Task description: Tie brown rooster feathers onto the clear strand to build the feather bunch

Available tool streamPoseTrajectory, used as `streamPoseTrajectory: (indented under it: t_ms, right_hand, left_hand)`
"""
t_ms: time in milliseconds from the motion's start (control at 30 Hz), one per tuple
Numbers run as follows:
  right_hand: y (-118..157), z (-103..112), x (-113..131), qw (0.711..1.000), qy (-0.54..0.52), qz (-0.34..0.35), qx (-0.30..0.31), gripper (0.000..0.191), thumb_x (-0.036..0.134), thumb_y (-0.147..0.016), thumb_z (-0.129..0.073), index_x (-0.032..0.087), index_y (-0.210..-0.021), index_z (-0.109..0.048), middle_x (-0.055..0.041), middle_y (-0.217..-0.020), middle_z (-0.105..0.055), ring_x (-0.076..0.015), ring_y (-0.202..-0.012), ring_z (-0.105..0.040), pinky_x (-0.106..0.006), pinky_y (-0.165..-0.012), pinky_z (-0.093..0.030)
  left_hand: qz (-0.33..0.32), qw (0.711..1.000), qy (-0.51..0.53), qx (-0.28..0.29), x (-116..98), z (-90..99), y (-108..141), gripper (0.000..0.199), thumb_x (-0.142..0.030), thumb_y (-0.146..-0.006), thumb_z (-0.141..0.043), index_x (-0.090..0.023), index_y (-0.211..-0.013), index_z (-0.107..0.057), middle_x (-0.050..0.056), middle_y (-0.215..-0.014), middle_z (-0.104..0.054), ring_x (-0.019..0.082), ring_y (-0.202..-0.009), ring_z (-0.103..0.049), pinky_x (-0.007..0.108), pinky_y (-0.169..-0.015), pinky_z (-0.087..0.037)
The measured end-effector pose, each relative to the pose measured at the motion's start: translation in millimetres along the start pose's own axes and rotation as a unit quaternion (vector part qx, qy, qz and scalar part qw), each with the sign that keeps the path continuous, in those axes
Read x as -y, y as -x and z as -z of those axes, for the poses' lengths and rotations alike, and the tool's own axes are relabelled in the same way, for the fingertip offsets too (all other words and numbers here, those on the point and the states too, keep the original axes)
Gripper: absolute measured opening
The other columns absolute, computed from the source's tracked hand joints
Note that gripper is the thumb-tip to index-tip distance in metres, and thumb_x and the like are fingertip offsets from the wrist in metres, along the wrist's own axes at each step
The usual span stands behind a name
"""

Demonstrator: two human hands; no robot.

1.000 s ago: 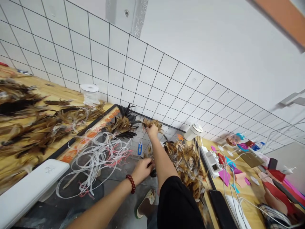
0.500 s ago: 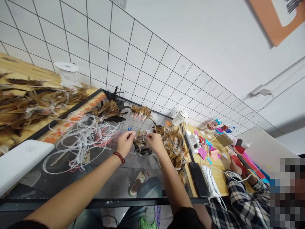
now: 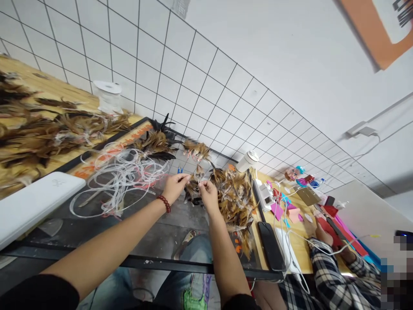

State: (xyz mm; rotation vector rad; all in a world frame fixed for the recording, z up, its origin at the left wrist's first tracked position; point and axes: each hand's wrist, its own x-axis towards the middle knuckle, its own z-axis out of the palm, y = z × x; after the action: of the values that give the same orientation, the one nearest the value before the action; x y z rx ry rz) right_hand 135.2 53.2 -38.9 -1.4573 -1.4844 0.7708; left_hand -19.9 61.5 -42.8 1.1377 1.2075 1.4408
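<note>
My right hand pinches a small brown feather, held upright above the glass tabletop. My left hand, with a red bead bracelet on its wrist, is closed in a pinch just left of it; whatever its fingertips hold is too small to make out. Beneath and between both hands lies a little clump of dark feathers. A larger heap of brown feathers touches the area right of my right hand. Left of my left hand sprawls a loose tangle of clear, ribbon-like strand.
Feather bunches lie at the back against the wire grid. More feathers and a white spool are on the left. A white box, a phone, a power strip and a lidded cup surround me. A co-worker's hand holds red material.
My right hand has raised a feather so it now shows between my hands. My left hand stays pinched close by. The camera view has shifted slightly left.
</note>
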Motion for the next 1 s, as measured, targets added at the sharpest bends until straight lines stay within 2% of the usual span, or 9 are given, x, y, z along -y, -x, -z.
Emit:
streamPoseTrajectory:
  t_ms: [133,300,400,500,600,700,800,933,1000]
  right_hand:
    - [6,-10,0,0.994,-0.108,-0.007,-0.003,0.026,0.045,-0.082,-0.053,0.02,-0.077,-0.053,0.0079,-0.051,-0.048,-0.0091,-0.046,-0.041,-0.02,-0.051,-0.036]
    - [11,-14,5,0.997,-0.046,0.042,0.04,0.023,0.04,-0.083,-0.053,0.02,-0.074,-0.055,0.0057,-0.057,-0.051,-0.0103,-0.054,-0.045,-0.021,-0.057,-0.039]
    - [14,-14,7,0.993,0.062,0.095,0.021,0.018,0.033,-0.086,-0.051,0.019,-0.077,-0.059,0.001,-0.071,-0.06,-0.0133,-0.068,-0.053,-0.024,-0.068,-0.044]
    - [17,-10,8,0.982,0.139,0.129,-0.028,0.019,0.025,-0.085,-0.052,0.018,-0.1,-0.062,-0.0046,-0.09,-0.064,-0.0161,-0.081,-0.057,-0.027,-0.078,-0.046]
    - [17,-7,10,0.976,0.156,0.146,-0.039,0.035,0.023,-0.085,-0.053,0.017,-0.119,-0.058,-0.0063,-0.095,-0.062,-0.0173,-0.086,-0.058,-0.028,-0.081,-0.047]
    - [14,-7,11,0.975,0.169,0.142,-0.034,0.034,0.026,-0.086,-0.054,0.018,-0.118,-0.061,-0.006,-0.092,-0.061,-0.0178,-0.087,-0.058,-0.029,-0.083,-0.047]
    - [11,-12,11,0.98,0.146,0.135,-0.026,0.04,0.03,-0.083,-0.061,0.019,-0.121,-0.06,-0.0067,-0.097,-0.06,-0.0177,-0.089,-0.057,-0.028,-0.083,-0.047]
    - [8,-15,10,0.981,0.101,0.162,0.029,0.013,0.026,-0.084,-0.058,0.019,-0.09,-0.067,-0.0052,-0.095,-0.06,-0.0167,-0.092,-0.056,-0.027,-0.084,-0.046]
    - [9,-12,8,0.979,0.104,0.175,0.022,0.013,0.023,-0.087,-0.051,0.019,-0.082,-0.062,-0.0056,-0.097,-0.063,-0.0166,-0.095,-0.057,-0.028,-0.087,-0.045]
  left_hand:
    - [0.014,0.997,0.013,0.081,-2,-2.9,3,0.037,-0.046,-0.067,-0.069,-0.015,-0.086,-0.075,-0.001,-0.056,-0.058,0.012,-0.052,-0.045,0.023,-0.048,-0.036]
    - [0.016,0.989,0.045,0.137,-3,-5.3,5,0.037,-0.052,-0.062,-0.073,-0.015,-0.067,-0.07,-0.003,-0.055,-0.049,0.008,-0.048,-0.038,0.022,-0.044,-0.028]
    - [0.032,0.987,0.09,0.131,-7,-3.6,4,0.041,-0.053,-0.059,-0.077,-0.015,-0.057,-0.064,-0.003,-0.054,-0.047,0.006,-0.047,-0.036,0.021,-0.044,-0.027]
    - [0.066,0.981,0.147,0.104,-13,0.3,1,0.042,-0.052,-0.055,-0.08,-0.014,-0.059,-0.063,-0.003,-0.051,-0.047,0.007,-0.049,-0.04,0.021,-0.047,-0.032]
    - [0.101,0.969,0.206,0.094,-19,4.1,-1,0.043,-0.048,-0.053,-0.084,-0.012,-0.071,-0.068,0.003,-0.067,-0.062,0.008,-0.055,-0.049,0.021,-0.049,-0.037]
    - [0.127,0.957,0.247,0.08,-21,5.8,-2,0.041,-0.041,-0.054,-0.085,-0.011,-0.077,-0.069,0.007,-0.079,-0.068,0.006,-0.055,-0.05,0.019,-0.046,-0.036]
    - [0.147,0.95,0.253,0.107,-20,5.7,-2,0.034,-0.034,-0.059,-0.084,-0.01,-0.078,-0.069,0.008,-0.077,-0.068,0.006,-0.052,-0.048,0.018,-0.044,-0.036]
    - [0.165,0.942,0.26,0.136,-18,6.2,-4,0.024,-0.029,-0.066,-0.08,-0.011,-0.076,-0.069,0.008,-0.076,-0.068,0.005,-0.05,-0.046,0.017,-0.041,-0.036]
    - [0.176,0.937,0.272,0.131,-18,7.4,-6,0.021,-0.027,-0.068,-0.079,-0.011,-0.076,-0.068,0.008,-0.077,-0.068,0.005,-0.05,-0.046,0.016,-0.04,-0.035]
